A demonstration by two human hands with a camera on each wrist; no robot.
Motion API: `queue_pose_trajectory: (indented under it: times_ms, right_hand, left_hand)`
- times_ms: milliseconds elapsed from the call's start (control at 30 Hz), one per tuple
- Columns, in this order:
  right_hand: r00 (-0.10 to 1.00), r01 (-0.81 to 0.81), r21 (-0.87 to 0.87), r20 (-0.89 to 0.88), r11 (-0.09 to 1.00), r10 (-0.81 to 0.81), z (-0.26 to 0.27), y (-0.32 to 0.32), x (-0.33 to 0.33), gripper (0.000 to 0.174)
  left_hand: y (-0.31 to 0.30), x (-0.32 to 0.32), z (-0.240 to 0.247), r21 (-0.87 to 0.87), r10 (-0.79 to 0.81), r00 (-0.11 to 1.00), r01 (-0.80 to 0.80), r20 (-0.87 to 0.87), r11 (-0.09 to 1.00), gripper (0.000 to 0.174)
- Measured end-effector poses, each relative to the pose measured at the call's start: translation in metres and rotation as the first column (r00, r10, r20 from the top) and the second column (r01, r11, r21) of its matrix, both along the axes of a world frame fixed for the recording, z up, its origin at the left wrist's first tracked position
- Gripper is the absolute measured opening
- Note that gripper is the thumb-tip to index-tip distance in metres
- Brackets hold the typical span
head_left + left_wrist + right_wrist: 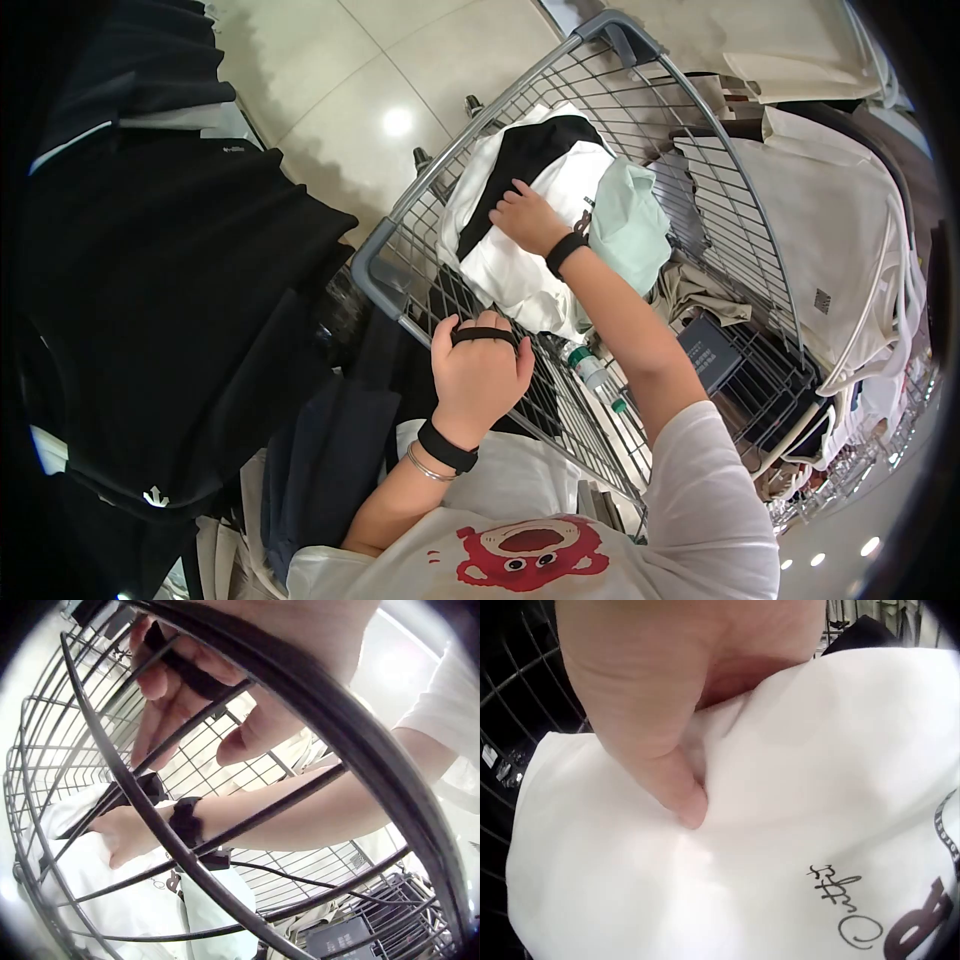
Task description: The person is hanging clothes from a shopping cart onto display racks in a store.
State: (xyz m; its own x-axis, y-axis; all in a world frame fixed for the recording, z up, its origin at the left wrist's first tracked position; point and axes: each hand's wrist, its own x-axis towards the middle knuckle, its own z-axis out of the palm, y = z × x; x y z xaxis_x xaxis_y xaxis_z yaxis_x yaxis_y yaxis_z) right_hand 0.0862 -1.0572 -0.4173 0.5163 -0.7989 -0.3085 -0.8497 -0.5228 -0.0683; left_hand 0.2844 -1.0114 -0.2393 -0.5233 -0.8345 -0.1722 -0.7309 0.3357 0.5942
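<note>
My right hand [530,220] is down in the wire shopping cart [465,140], gripping a white printed garment [515,270]. Close up, the thumb [686,799] digs into the white cloth [780,817] and a fold rises toward the palm; the other fingertips are hidden there. Black cloth [520,155] lies along the garment's far side, with a pale green garment [630,215] on the other. My left hand [480,370], a black strap across its fingers, hovers by the cart's near side, fingers loosely bent and holding nothing. Wire bars cross in front of it in the left wrist view.
A bottle with a green label [588,368], a dark grey box [708,352] and beige cloth [695,295] lie lower in the cart. Black clothes [150,300] hang at the left. Cream tote bags [800,230] hang along the right, and tiled floor [350,100] stretches beyond.
</note>
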Motion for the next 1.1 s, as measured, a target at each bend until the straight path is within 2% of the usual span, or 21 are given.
queue_pose_trajectory:
  times_ms: [67, 100, 233, 300, 400, 500, 600, 700, 767, 833, 900, 967, 1033, 1067, 1100]
  right_hand:
    - [0.988, -0.099, 0.158, 0.132, 0.982, 0.078, 0.016, 0.004, -0.012, 0.009]
    - [0.972, -0.113, 0.1, 0.218, 0.989, 0.089, 0.022, 0.008, -0.019, 0.008]
    - [0.974, -0.087, 0.23, 0.224, 0.969, 0.035, 0.073, 0.036, -0.052, 0.01]
    - [0.974, -0.125, 0.196, 0.212, 0.973, 0.082, 0.094, 0.053, -0.072, 0.008]
    - [0.987, -0.07, 0.192, 0.154, 0.979, 0.041, 0.105, 0.08, -0.102, 0.009]
    - [0.987, -0.087, 0.128, 0.144, 0.988, 0.068, 0.111, 0.091, -0.116, 0.026]
    - [0.969, -0.107, 0.039, 0.227, 0.993, 0.096, 0.112, 0.085, -0.106, 0.035]
    - [0.95, -0.112, -0.001, 0.293, 0.994, 0.108, 0.11, 0.065, -0.084, 0.034]
    - [0.927, -0.099, -0.009, 0.364, 0.995, 0.095, 0.1, 0.047, -0.066, 0.03]
    - [0.926, -0.104, -0.013, 0.362, 0.994, 0.102, 0.079, 0.028, -0.051, 0.026]
    - [0.946, -0.05, -0.025, 0.32, 0.998, 0.055, 0.058, 0.002, -0.036, 0.035]
    - [0.99, 0.095, -0.121, 0.118, 0.988, -0.081, 0.049, -0.024, -0.018, 0.052]
    - [0.975, 0.209, -0.096, -0.056, 0.973, -0.215, 0.035, -0.041, -0.017, 0.077]
    - [0.973, 0.182, -0.114, -0.121, 0.977, -0.195, 0.022, -0.046, -0.022, 0.09]
    - [0.972, 0.185, -0.116, -0.123, 0.976, -0.199, 0.024, -0.05, -0.02, 0.09]
  left_hand:
    - [-0.001, 0.0, 0.001, 0.009, -0.003, 1.0, 0.003, -0.003, 1.0, 0.02]
    - [-0.002, 0.001, 0.001, 0.008, -0.007, 1.0, 0.008, -0.005, 1.0, 0.02]
    - [0.0, 0.002, -0.001, 0.002, 0.01, 1.0, -0.01, -0.013, 1.0, 0.019]
    - [0.0, 0.002, -0.001, 0.03, 0.005, 1.0, -0.004, -0.017, 1.0, 0.019]
    - [0.0, 0.0, -0.003, 0.005, 0.016, 1.0, -0.016, -0.02, 1.0, 0.02]
    - [0.001, 0.001, -0.003, -0.009, 0.018, 0.999, -0.018, -0.027, 1.0, 0.02]
    - [0.002, 0.0, -0.005, -0.027, 0.031, 0.999, -0.032, -0.036, 0.999, 0.018]
    - [0.002, 0.0, -0.004, -0.028, 0.027, 0.999, -0.027, -0.027, 0.999, 0.019]
    - [0.001, -0.001, -0.002, -0.032, 0.02, 1.0, -0.021, -0.021, 0.999, 0.019]
    - [0.001, 0.0, -0.001, 0.005, 0.0, 1.0, 0.0, 0.016, 1.0, 0.02]
    - [0.001, 0.001, -0.002, 0.008, -0.011, 1.0, 0.011, 0.017, 1.0, 0.02]
    - [0.001, 0.001, -0.002, 0.011, -0.02, 1.0, 0.02, 0.015, 1.0, 0.02]
    - [0.0, 0.001, 0.0, 0.013, -0.008, 1.0, 0.008, 0.013, 1.0, 0.019]
    - [0.001, 0.001, 0.001, 0.014, -0.013, 1.0, 0.013, 0.019, 1.0, 0.019]
    - [0.001, 0.001, 0.001, 0.012, -0.016, 1.0, 0.016, 0.017, 1.0, 0.019]
